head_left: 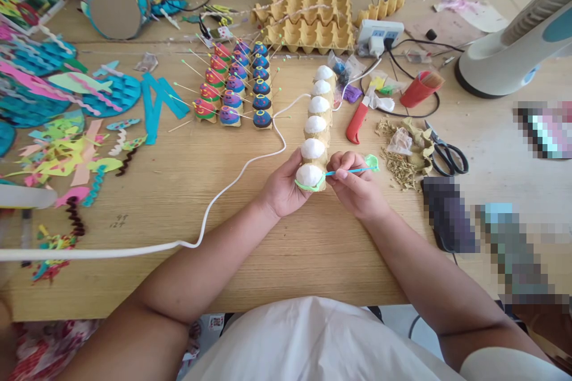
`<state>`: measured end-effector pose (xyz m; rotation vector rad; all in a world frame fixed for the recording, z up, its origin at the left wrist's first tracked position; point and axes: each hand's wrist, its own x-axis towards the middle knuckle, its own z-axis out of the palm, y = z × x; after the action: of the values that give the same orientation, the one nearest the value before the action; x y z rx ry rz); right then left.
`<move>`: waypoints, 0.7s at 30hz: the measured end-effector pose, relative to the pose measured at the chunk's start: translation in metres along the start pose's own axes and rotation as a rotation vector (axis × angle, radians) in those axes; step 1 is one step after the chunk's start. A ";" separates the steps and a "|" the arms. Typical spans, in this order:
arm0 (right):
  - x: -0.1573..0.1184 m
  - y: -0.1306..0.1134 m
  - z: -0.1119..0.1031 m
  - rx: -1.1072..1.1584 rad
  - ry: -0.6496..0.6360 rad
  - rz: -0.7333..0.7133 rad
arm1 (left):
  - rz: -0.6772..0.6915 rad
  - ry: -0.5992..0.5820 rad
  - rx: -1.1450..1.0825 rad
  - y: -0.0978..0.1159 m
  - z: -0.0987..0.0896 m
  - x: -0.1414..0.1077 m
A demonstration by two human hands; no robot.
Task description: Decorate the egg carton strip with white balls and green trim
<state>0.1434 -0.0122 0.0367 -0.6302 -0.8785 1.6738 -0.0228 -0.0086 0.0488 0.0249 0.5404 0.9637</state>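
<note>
My left hand (285, 189) grips the near end of an egg carton strip (318, 141) from its left side. Several domes on the strip are covered in white clay (315, 125). Around the base of the nearest dome runs a light green clay band (311, 186). In my right hand (356, 186), pinched between thumb and fingers, is a thin blue modelling tool (353, 171). Its left tip meets the right side of the nearest dome. A flat piece of light green clay (372, 162) shows at the tool's other end, just beyond my right fingers.
Painted carton caterpillars (230, 86) with pins stand left of the strip. A white cable (232, 181) crosses the table. To the right lie a red utility knife (357, 122), black-handled scissors (451, 158) and carton scraps (409, 146). Egg trays (308, 21) and a power strip (379, 31) stand behind.
</note>
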 end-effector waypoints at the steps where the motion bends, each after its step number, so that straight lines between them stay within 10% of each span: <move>1: 0.000 0.000 0.000 -0.003 -0.001 -0.002 | -0.004 0.002 -0.002 0.000 0.001 0.000; 21: 0.000 0.000 -0.001 0.042 -0.005 0.016 | 0.001 0.023 0.003 0.000 0.001 0.000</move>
<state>0.1444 -0.0117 0.0365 -0.6055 -0.8422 1.7043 -0.0221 -0.0089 0.0500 0.0173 0.5630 0.9655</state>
